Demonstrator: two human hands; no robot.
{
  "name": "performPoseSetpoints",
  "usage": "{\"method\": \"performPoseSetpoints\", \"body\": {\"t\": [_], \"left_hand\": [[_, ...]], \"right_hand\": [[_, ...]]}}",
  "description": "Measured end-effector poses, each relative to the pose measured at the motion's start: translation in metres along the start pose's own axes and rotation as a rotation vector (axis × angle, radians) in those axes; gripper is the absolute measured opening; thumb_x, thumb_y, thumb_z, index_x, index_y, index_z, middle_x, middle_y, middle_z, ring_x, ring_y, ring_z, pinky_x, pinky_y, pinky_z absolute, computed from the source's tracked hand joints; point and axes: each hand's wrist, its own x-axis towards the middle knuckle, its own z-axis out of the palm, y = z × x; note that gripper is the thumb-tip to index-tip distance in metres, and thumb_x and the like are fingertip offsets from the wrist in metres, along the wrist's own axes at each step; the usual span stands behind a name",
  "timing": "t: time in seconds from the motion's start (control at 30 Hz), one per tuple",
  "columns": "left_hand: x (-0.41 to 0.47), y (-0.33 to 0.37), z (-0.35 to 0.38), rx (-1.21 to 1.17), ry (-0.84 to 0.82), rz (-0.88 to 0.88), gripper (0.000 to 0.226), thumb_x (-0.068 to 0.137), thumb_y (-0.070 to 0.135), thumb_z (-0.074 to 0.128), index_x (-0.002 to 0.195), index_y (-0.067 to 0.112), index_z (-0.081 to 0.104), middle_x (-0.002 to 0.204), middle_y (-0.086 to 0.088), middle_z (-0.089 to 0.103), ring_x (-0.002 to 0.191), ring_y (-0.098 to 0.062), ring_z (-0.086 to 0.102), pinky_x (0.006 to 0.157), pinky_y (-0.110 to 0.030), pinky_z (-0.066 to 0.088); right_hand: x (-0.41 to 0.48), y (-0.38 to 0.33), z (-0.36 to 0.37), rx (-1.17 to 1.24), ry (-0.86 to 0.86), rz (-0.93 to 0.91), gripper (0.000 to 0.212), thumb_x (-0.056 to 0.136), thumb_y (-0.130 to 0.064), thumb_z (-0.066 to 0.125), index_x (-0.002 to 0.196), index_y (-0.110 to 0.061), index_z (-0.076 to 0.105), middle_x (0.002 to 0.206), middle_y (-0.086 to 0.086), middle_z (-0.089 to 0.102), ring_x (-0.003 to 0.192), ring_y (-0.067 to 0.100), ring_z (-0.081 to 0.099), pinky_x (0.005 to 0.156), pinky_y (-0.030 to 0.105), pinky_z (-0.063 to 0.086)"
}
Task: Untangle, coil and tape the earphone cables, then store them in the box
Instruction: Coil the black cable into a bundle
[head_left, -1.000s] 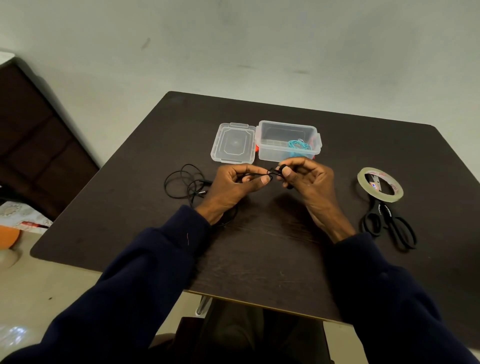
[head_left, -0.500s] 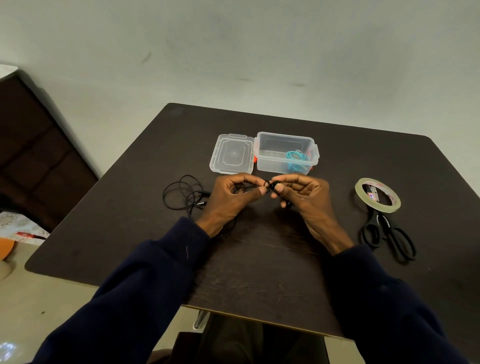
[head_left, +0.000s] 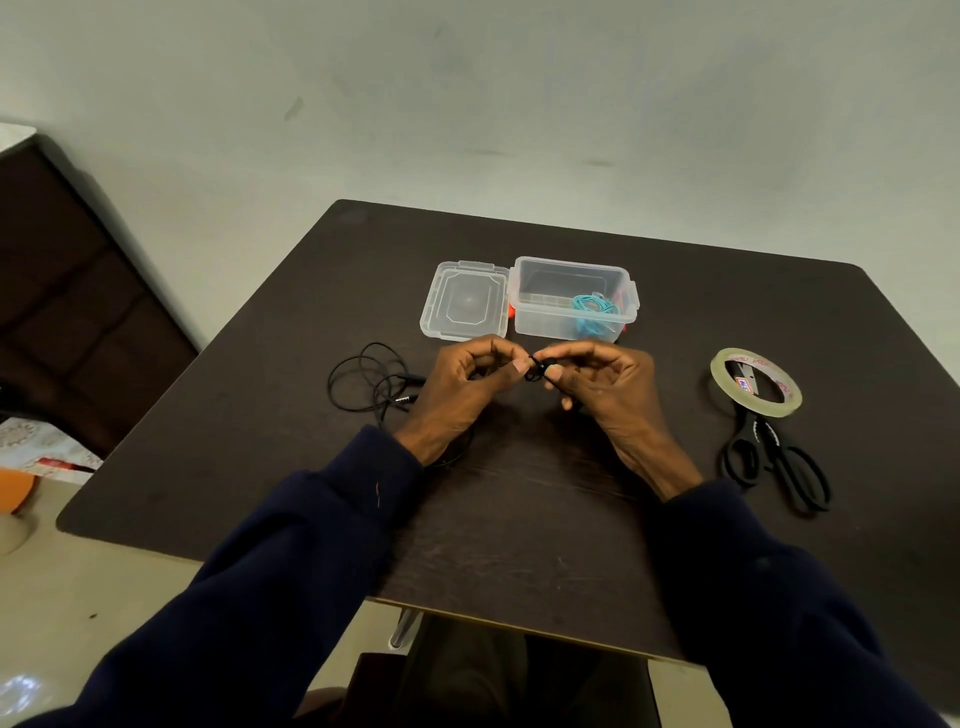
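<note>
Your two hands meet over the middle of the dark surface (head_left: 519, 519), just in front of the box (head_left: 545, 317). Your left hand (head_left: 462, 384) is curled, with thumb and forefinger pinching the black cable (head_left: 363, 384) at the small dark knot of it between your fingertips. Your right hand (head_left: 602, 384) is curled the same way and pinches that same bit of cable from the other side, so both hands are closed on it and their fingertips almost touch. What exactly sits in the pinch, an earbud or only a tangle, is too small to tell.

The rest of the black cable trails to your left, lying on the surface in loose overlapping loops beside your left wrist, with a plug end showing near the loops. Part of it runs under your left hand and out of sight.

The box is clear plastic, open, and stands upright at the far side. Inside it, toward its right end, lies a teal cable (head_left: 592, 312) in a bundle. The lid (head_left: 465, 301) lies flat just left of the box, touching or nearly touching its wall.

Well to your right, the tape (head_left: 756, 382) roll lies flat on the surface. Black scissors (head_left: 779, 457) lie nearer to you than the roll, blades reaching under the ring and handles pointing toward you.
</note>
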Motion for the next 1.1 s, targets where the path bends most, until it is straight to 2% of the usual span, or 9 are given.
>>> {"method": "performPoseSetpoints", "body": {"t": [0.13,0.3,0.47,0.67,0.73,0.87,0.97,1.1], "left_hand": [[-0.0008,-0.0005,0.0008,0.041,0.004,0.002,0.006,0.095,0.004,0.066,0.099,0.003,0.070,0.093,0.002,0.071,0.088,-0.004,0.066,0.080,-0.017,0.050],[-0.0009,0.0013,0.0011,0.077,0.001,0.035,0.009,0.095,0.006,0.066,0.101,0.000,0.069,0.096,-0.001,0.070,0.091,-0.006,0.065,0.085,-0.019,0.050],[-0.0015,0.0024,0.0018,0.096,0.003,0.046,0.010,0.093,0.005,0.068,0.101,-0.001,0.070,0.098,-0.004,0.071,0.092,-0.008,0.067,0.085,-0.018,0.050],[-0.0023,0.0015,0.0019,0.138,-0.010,0.088,0.006,0.093,0.007,0.069,0.098,0.009,0.071,0.097,-0.004,0.073,0.092,-0.019,0.070,0.086,-0.026,0.055],[-0.0023,0.0005,0.0019,0.159,-0.010,0.110,0.006,0.093,0.007,0.069,0.098,0.007,0.071,0.097,-0.005,0.073,0.092,-0.022,0.069,0.085,-0.029,0.055],[-0.0033,-0.0008,0.0033,0.195,0.024,0.154,0.005,0.093,0.006,0.068,0.098,0.005,0.071,0.096,-0.006,0.072,0.091,-0.022,0.069,0.083,-0.026,0.054],[-0.0036,-0.0027,0.0025,0.159,0.043,0.148,0.007,0.092,0.005,0.069,0.098,0.002,0.072,0.100,-0.009,0.074,0.095,-0.023,0.071,0.088,-0.033,0.058],[-0.0030,-0.0018,0.0018,0.117,0.064,0.101,0.006,0.091,0.003,0.070,0.096,0.001,0.072,0.096,-0.005,0.074,0.089,-0.015,0.071,0.081,-0.025,0.056]], "right_hand": [[0.0012,0.0017,0.0005,-0.071,-0.007,-0.025,0.016,0.083,0.001,0.077,0.099,0.000,0.074,0.094,0.010,0.076,0.068,0.016,0.066,0.057,0.024,0.054],[0.0023,0.0046,-0.0018,-0.096,-0.055,-0.023,0.019,0.079,0.001,0.080,0.096,-0.005,0.074,0.101,0.009,0.074,0.083,0.020,0.067,0.063,0.026,0.057],[0.0028,0.0056,-0.0033,-0.136,-0.070,-0.031,0.022,0.077,0.001,0.082,0.095,-0.007,0.073,0.101,0.009,0.073,0.089,0.023,0.069,0.074,0.026,0.057],[0.0015,0.0038,-0.0007,-0.105,-0.064,0.033,0.028,0.078,0.005,0.080,0.102,-0.008,0.071,0.104,0.007,0.075,0.088,0.023,0.072,0.066,0.026,0.058],[0.0010,0.0035,0.0000,-0.099,-0.053,0.036,0.029,0.078,0.005,0.080,0.101,-0.009,0.071,0.103,0.006,0.075,0.088,0.022,0.072,0.066,0.025,0.058],[0.0005,0.0025,0.0007,-0.092,-0.045,0.042,0.028,0.077,0.004,0.081,0.100,-0.008,0.070,0.099,0.004,0.075,0.087,0.022,0.072,0.065,0.026,0.058],[0.0011,0.0038,0.0007,-0.091,-0.047,0.056,0.030,0.076,0.001,0.083,0.101,-0.008,0.071,0.097,0.005,0.074,0.087,0.021,0.071,0.066,0.027,0.059],[0.0008,0.0011,0.0015,-0.105,-0.039,0.057,0.028,0.076,-0.001,0.083,0.101,-0.008,0.073,0.096,0.006,0.076,0.085,0.021,0.072,0.068,0.027,0.060]]}}
